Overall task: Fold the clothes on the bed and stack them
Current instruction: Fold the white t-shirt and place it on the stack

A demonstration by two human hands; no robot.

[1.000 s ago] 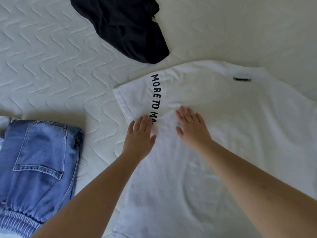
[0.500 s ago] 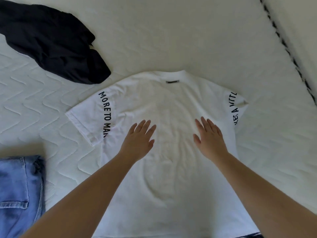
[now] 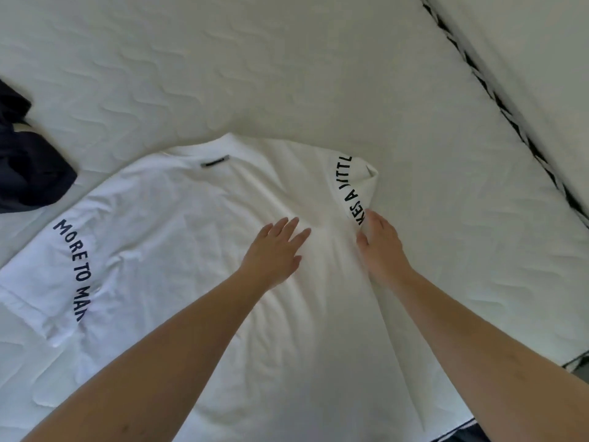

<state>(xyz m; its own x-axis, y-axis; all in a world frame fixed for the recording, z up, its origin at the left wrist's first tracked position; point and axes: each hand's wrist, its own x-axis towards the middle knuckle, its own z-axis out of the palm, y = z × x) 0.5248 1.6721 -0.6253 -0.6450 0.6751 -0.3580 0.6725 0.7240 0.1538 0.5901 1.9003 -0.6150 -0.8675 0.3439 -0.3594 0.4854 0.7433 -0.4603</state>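
From the head camera, the only view I have, a white T-shirt lies spread back-up across the quilted mattress, collar away from me and hem toward me. My left hand rests flat on the cloth near the middle of the back, fingers straight and slightly spread, holding nothing. My right hand sits at the armpit seam by the right sleeve. Its fingers look fairly straight against the fabric, but their tips blur into the white cloth, so I cannot tell whether they pinch it or only press.

I judge the shirt light, limp and easy to drag. It wrinkles under my palms and will slide on the mattress cover instead of holding a crease. The right sleeve is already curled over on itself, lettering outward, so I would take hold at its cuff edge and at the shoulder seam to flatten or fold it. The left sleeve lies flat.

The mattress is soft, pale, with a wavy stitched pattern. It gives under pressure, so folds need smoothing by hand. A dark garment lies crumpled at the far left, apart from the shirt. A black-and-white piped edge runs along the mattress at the right, with a pale surface beyond it.
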